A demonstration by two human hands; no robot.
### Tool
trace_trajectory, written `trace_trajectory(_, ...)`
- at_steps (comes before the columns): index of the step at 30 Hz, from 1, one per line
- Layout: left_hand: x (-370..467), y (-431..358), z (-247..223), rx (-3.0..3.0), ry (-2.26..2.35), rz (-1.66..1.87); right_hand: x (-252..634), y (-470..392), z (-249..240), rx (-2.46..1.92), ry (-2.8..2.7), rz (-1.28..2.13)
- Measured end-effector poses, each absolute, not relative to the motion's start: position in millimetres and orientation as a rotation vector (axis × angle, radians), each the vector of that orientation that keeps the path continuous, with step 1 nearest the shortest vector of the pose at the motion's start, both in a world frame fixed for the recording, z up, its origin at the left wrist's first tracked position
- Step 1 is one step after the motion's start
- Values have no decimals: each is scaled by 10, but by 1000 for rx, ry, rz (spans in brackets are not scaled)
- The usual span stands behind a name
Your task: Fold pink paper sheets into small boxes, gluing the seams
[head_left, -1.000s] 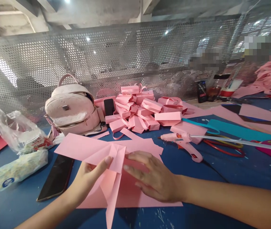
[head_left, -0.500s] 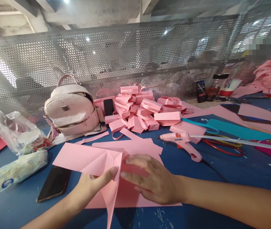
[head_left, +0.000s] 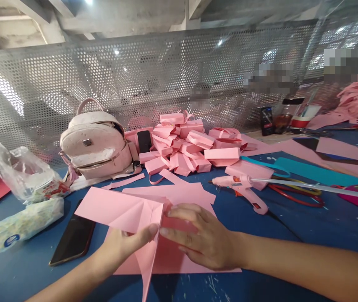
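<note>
My left hand (head_left: 125,247) grips a folded pink paper (head_left: 112,207), thumb on top near its crease and the other fingers hidden beneath. One long flap points left and a narrow one hangs down toward me. On the right side of the fold, my right hand (head_left: 197,237) presses its bent fingertips against the paper; its thumb is hidden. Flat pink sheets (head_left: 181,193) lie under and behind both hands on the blue table (head_left: 229,289). Beyond them is a heap of small folded pink paper boxes (head_left: 185,147), some with handle strips.
A pink glue gun (head_left: 241,188) with a long clear stick lies to the right. On the left are a dark phone (head_left: 73,237), a wipes pack (head_left: 24,224) and a plastic bag (head_left: 27,172). A pale backpack (head_left: 95,140) stands before a perforated metal screen (head_left: 153,79).
The view has shifted very slightly. Both hands keep their places on the folded paper, with its left flap tilted a little.
</note>
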State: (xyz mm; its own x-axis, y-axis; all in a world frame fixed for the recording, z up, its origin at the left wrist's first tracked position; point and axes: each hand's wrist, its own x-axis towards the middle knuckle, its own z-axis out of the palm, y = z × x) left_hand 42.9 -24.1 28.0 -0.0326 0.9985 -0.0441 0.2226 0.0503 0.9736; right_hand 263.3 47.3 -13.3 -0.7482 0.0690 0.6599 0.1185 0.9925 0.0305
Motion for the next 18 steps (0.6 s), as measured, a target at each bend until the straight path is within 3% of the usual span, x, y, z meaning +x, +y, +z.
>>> trace_trajectory(18, 397, -219, 261, 1359, 1280, 1079, 2638, 470, -115, -141, -2432, -109)
